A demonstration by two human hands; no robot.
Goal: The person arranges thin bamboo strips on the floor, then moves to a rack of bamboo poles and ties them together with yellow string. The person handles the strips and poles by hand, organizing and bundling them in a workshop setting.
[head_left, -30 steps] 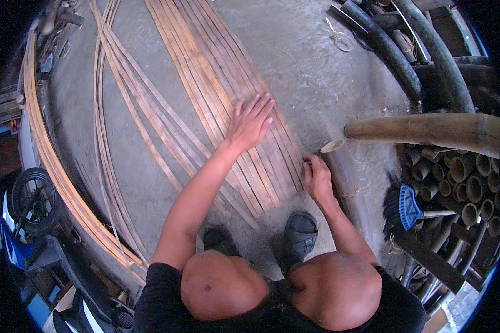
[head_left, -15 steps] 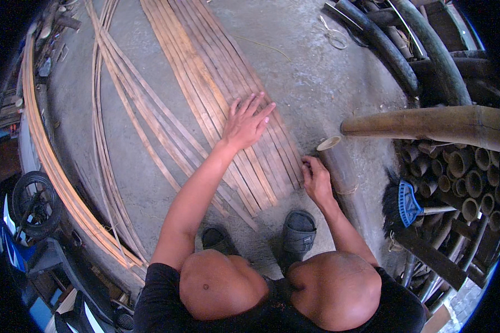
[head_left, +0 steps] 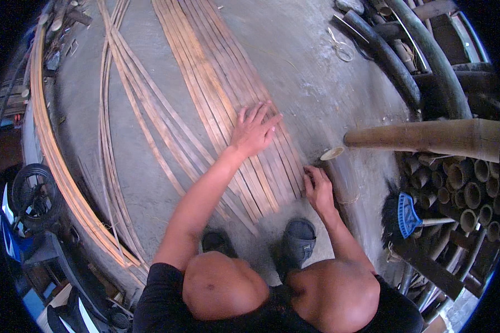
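A row of long, flat bamboo strips (head_left: 222, 89) lies side by side on the floor, orange-tan at the left and greyer brown at the right. My left hand (head_left: 254, 133) rests palm down across them, its fingers outstretched towards the row's right edge. Beside that edge, close to the near end, is my right hand (head_left: 319, 191). Its fingers are bent inward, with the tips at the outermost strip; anything between them is hidden. Several loose strips (head_left: 150, 116) cross one another to the left of the row.
A bamboo pole (head_left: 341, 177) lies just right of my right hand, with a thicker one (head_left: 422, 136) beyond it. A blue broom (head_left: 408, 215) and stacked bamboo tubes (head_left: 466, 194) are at the right. Bundled strips (head_left: 55, 166) curve along the left, near a wheel (head_left: 34, 197).
The whole view has shifted slightly right and down. My left hand's fingers look a little closer together. Both hands stay at about the same places along the strips.
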